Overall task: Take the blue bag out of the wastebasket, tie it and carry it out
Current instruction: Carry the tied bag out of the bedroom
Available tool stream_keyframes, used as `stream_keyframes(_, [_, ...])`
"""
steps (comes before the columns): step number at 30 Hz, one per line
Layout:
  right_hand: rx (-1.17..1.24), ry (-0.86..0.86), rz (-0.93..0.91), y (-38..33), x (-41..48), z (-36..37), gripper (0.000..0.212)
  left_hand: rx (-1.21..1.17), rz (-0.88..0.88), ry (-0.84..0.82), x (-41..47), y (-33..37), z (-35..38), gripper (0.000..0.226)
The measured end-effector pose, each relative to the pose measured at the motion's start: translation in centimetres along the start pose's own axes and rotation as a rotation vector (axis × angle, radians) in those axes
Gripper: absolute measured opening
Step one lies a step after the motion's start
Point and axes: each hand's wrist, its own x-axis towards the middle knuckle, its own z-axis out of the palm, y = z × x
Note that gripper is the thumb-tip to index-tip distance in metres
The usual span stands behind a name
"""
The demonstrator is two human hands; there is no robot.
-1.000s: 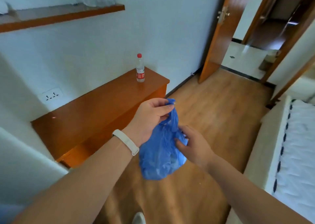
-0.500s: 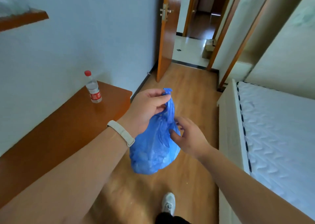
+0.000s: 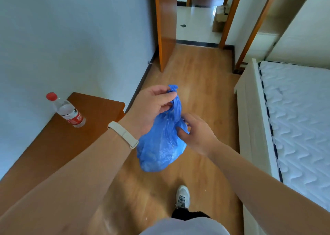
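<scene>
The view has swung toward the far door [image 3: 165, 25] — left hand [image 3: 151, 108] pinches the bag [image 3: 160, 145] neck, right hand [image 3: 198, 134] half-curled against it; carrying out has begun.

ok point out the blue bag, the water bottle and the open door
blue bag [image 3: 160, 145], head view, on its bulging lower body
water bottle [image 3: 70, 112], head view, on its clear middle
open door [image 3: 167, 29], head view, on its wooden face

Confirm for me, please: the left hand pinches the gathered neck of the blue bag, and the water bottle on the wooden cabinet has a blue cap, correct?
Not quite. In the head view the water bottle on the wooden cabinet has a red cap, not a blue one. The rest holds: the left hand pinches the gathered neck of the blue bag.
</scene>
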Motion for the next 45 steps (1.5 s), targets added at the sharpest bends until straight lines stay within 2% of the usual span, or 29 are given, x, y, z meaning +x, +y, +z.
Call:
stream_keyframes(7, [-0.019,0.023,-0.025,3.3,7.8,-3.2,0.039,0.008,0.019,-0.002,9.0,1.1,1.6,0.025])
stream_keyframes(13, [-0.028,0.070,0.034,6.0,12.9,-4.3,0.038,0.017,-0.004,-0.072,16.2,1.3,1.5,0.014])
stream_keyframes(16, [-0.034,0.080,0.089,7.3,15.7,-4.3,0.039,0.010,-0.043,-0.129,20.5,0.7,1.0,0.010])
stream_keyframes(23, [-0.123,0.168,0.220,8.7,24.1,-4.7,0.035,-0.144,-0.090,-0.313,32.5,1.0,-0.8,0.017])
stream_keyframes(27, [-0.166,0.228,0.262,9.2,29.6,-5.4,0.037,-0.176,-0.081,-0.397,39.2,2.6,-2.0,0.010])
stream_keyframes(37, [-0.199,0.298,0.288,10.5,38.6,-7.2,0.040,-0.156,-0.080,-0.457,49.1,5.5,-2.5,0.008])
stream_keyframes(45, [-0.120,0.351,0.316,17.2,47.4,-8.6,0.032,-0.116,-0.119,-0.474,60.2,5.1,-0.1,0.009])
